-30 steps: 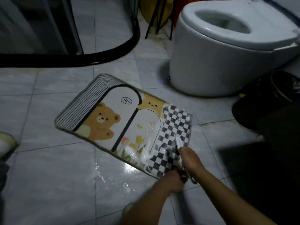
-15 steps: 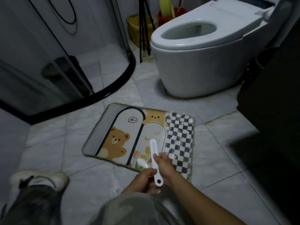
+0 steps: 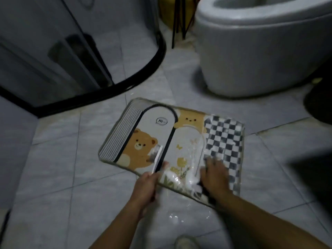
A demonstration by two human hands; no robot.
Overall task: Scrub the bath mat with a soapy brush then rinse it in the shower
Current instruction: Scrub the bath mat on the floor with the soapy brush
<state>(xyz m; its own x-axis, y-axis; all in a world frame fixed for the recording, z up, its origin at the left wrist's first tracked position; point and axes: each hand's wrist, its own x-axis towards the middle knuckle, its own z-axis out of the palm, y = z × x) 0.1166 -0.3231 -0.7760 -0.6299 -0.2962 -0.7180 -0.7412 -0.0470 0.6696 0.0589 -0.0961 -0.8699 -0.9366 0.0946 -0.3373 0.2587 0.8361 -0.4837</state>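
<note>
Brush has swapped over since a moment ago, and the right one has dropped onto the mat. Far left is the curved glass shower door [image 3: 45, 51]. Next, the left hand [image 3: 146, 187] is curled round the handle of the white brush [image 3: 158, 157], bristle end on the brown bear. The bath mat [image 3: 156, 133] lies flat on the wet tile floor [image 3: 53, 177]. The right hand [image 3: 215, 175], a bit blurry, lies flat with fingers out on the soapy patch beside the checkers. The toilet [image 3: 251, 60] is behind, on the right.
</note>
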